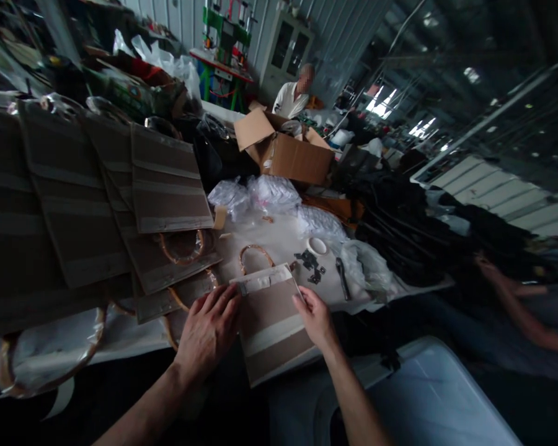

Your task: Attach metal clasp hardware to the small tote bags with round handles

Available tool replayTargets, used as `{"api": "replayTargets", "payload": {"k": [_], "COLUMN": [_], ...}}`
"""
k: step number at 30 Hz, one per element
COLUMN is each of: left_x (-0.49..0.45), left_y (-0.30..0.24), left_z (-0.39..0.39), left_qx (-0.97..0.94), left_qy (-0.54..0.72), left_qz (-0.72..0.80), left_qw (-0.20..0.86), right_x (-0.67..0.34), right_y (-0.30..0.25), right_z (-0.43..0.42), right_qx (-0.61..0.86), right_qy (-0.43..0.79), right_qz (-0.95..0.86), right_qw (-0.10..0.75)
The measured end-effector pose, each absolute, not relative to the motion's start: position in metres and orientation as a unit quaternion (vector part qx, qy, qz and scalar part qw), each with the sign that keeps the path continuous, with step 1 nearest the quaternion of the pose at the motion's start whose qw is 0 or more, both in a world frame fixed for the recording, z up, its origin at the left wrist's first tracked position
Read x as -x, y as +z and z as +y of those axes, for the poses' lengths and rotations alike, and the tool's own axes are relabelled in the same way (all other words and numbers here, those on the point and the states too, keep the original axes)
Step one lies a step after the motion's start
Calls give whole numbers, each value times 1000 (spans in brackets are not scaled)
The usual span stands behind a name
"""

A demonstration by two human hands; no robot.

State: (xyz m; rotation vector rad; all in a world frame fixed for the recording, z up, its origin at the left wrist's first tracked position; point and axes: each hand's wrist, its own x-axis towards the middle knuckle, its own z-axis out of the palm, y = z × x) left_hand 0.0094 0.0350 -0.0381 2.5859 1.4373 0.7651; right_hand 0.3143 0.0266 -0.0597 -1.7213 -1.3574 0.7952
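The left hand (pixel 208 331) lies on the left edge of a tan bag panel (pixel 272 331), its fingers spread apart and pressed flat; the right hand (pixel 317 319) is at the panel's far right edge, fingers close together, though whether they clamp it I cannot tell; the panel sits at the near edge of the surface (pixel 279 238); a cane handle (pixel 255 255), a tape roll (pixel 317 246) and black brackets (pixel 310 266) lie just beyond; more panels (pixel 165 179) overlap to the left.

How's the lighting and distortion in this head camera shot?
Head view: dim overall, with the stacked bags at left deep in shadow; the windows in the background glare white; wide-angle distortion bends and tilts the walls and roof; the left hand, right hand and the bag between them look reasonably sharp.
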Motion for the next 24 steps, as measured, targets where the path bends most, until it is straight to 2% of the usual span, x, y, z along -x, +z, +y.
{"api": "replayTargets", "payload": {"k": [5, 10, 18, 21, 24], "left_x": [-26, -82, -140, -137, -134], "left_y": [-15, -2, -10, -15, -20], "left_z": [49, 75, 108, 107, 105], "left_qx": [-857, -883, -863, -861, -855], "left_qy": [244, 205, 124, 155, 184], "left_qz": [452, 402, 453, 442, 438], "left_qw": [48, 129, 188, 201, 209], "right_x": [-306, -302, -282, -272, -269], "right_y": [-60, -60, -53, -55, -58], "right_z": [14, 11, 2, -4, -9], "right_qx": [677, 676, 710, 735, 738], "right_qy": [341, 315, 136, 76, 68], "right_qz": [-512, -537, -617, -619, -622], "right_qw": [405, 393, 309, 266, 253]}}
